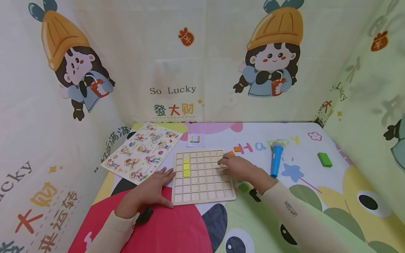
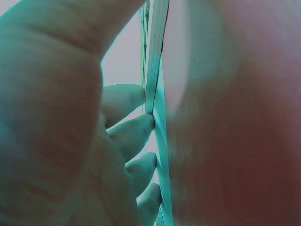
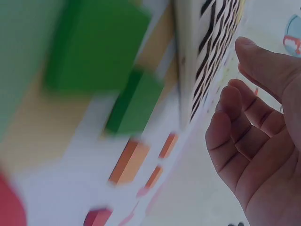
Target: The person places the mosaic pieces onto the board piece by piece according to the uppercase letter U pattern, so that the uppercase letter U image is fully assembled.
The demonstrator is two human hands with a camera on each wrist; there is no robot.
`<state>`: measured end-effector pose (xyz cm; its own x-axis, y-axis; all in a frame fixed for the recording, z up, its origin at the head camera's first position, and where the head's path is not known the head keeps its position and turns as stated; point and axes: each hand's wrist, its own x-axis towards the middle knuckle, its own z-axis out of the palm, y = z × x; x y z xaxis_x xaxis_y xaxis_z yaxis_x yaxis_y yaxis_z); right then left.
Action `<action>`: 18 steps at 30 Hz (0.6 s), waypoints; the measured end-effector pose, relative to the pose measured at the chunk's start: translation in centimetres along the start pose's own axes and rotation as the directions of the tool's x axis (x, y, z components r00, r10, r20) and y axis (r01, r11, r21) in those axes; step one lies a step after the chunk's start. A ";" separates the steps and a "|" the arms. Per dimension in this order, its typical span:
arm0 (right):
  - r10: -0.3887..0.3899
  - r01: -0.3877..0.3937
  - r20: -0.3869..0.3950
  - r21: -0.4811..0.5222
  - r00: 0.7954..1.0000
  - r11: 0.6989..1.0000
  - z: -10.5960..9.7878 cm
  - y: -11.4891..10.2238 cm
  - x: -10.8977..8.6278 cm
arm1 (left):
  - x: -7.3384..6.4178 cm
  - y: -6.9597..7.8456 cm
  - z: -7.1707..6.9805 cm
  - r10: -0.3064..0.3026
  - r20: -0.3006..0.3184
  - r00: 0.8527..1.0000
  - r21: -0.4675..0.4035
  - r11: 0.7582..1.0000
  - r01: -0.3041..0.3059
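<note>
A wooden grid board (image 1: 202, 195) lies on the patterned tablecloth, with yellow blocks (image 1: 186, 166) in one column at its upper left. Along the board's left edge my left hand (image 1: 153, 189) rests with fingers and thumb spread. In the left wrist view, fingertips (image 2: 136, 127) touch the board's side. Over the board's right edge hovers my right hand (image 1: 238, 169), its fingers loosely bent. The right wrist view shows nothing between those fingers (image 3: 240, 125). Beside the board on that side are green blocks (image 3: 134, 103), orange blocks (image 3: 129, 162) and a red block (image 3: 98, 216).
A small pattern card (image 1: 195, 140) lies behind the board. To the left is a sheet of cartoon figures (image 1: 142, 151). On the right lie a blue toy microphone (image 1: 276, 158) and a separate green block (image 1: 325, 159). Printed curtains (image 1: 215, 63) enclose the table's back and sides.
</note>
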<state>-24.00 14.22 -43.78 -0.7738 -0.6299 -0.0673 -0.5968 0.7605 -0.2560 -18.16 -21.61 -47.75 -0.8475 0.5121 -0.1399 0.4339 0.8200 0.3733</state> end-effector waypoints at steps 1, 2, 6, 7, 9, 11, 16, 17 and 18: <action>0.005 -0.005 0.001 -0.001 1.000 1.000 -0.1 0.4 -0.3 | 0.0 0.0 0.0 -0.001 0.001 1.000 0.000 1.000 0.001; 0.011 -0.011 0.005 0.001 1.000 1.000 -0.2 0.7 -0.6 | 0.0 0.0 0.0 -0.002 0.004 1.000 -0.003 1.000 0.002; 0.055 -0.054 0.023 -0.019 0.998 0.998 -0.5 2.0 -1.6 | 0.1 -0.1 0.0 -0.003 0.008 1.000 -0.003 1.000 0.003; 0.069 -0.068 0.027 -0.024 0.997 0.997 -0.4 2.3 -1.8 | 0.0 -0.1 0.1 -0.002 0.010 1.000 -0.005 1.000 0.002; 0.082 -0.082 0.025 -0.022 0.996 0.996 -0.4 2.8 -2.3 | 0.0 -0.2 0.2 0.000 0.010 1.000 -0.006 1.000 0.001; 0.095 -0.094 0.020 -0.029 0.995 0.995 -0.4 3.4 -2.7 | 0.0 -0.2 0.2 0.002 0.008 1.000 -0.006 1.000 -0.002; 0.109 -0.108 0.009 -0.049 0.994 0.993 -0.9 4.8 -3.7 | 0.0 -0.2 0.1 0.002 0.006 1.000 -0.003 1.000 -0.002; 0.114 -0.114 0.008 -0.047 0.993 0.992 -1.1 5.1 -3.9 | 0.1 -0.2 0.1 0.003 0.006 1.000 -0.001 1.000 -0.003; 0.117 -0.117 0.006 -0.046 0.993 0.992 -1.2 5.3 -4.1 | 0.1 -0.2 0.0 0.002 0.006 1.000 0.003 1.000 -0.002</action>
<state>-24.29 21.02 -43.70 -0.8373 -0.5371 -0.1024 -0.5113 0.8354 -0.2016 -18.28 -21.72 -47.87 -0.8446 0.5155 -0.1445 0.4367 0.8195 0.3712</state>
